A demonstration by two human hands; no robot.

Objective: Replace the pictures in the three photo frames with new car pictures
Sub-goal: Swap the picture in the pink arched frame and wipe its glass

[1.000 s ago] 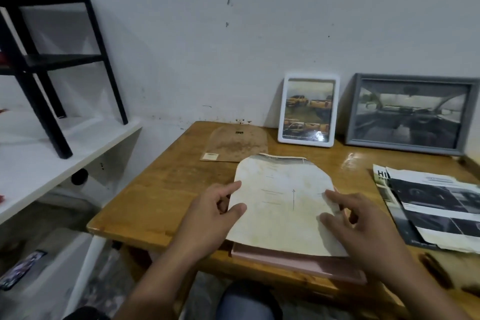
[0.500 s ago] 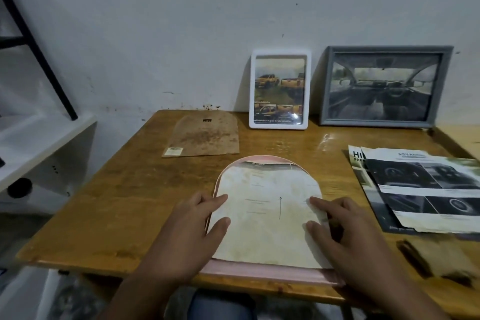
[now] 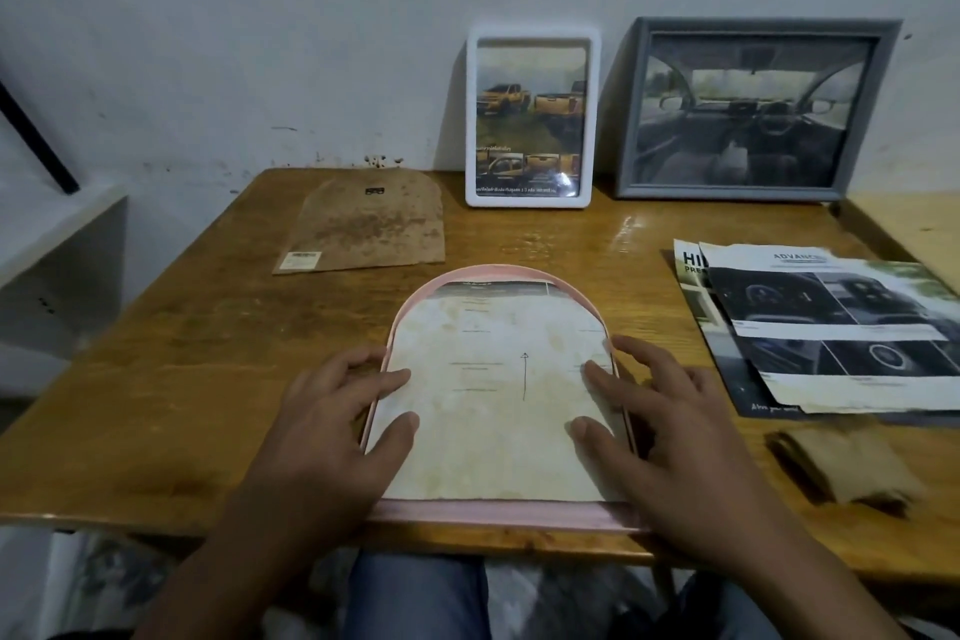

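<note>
A pink arched photo frame [image 3: 498,515] lies face down at the table's front edge. Inside it sits an arch-cut sheet [image 3: 493,431], pale stained back up, with a drawn arrow. My left hand [image 3: 337,426] presses the sheet's left edge with straight fingers. My right hand [image 3: 670,437] presses the right edge the same way. A white frame [image 3: 532,120] with yellow pickup pictures and a grey frame [image 3: 753,109] with a car-interior picture lean on the wall at the back.
A brown arched backing board [image 3: 369,229] lies at the back left of the wooden table [image 3: 171,353]. Car brochure pages [image 3: 831,327] lie at the right, a brown piece [image 3: 852,468] in front of them. A white shelf [image 3: 52,234] stands left.
The sheet was lowered from above the pink frame into it and now lies flat inside. Both hands followed it down and moved to its side edges.
</note>
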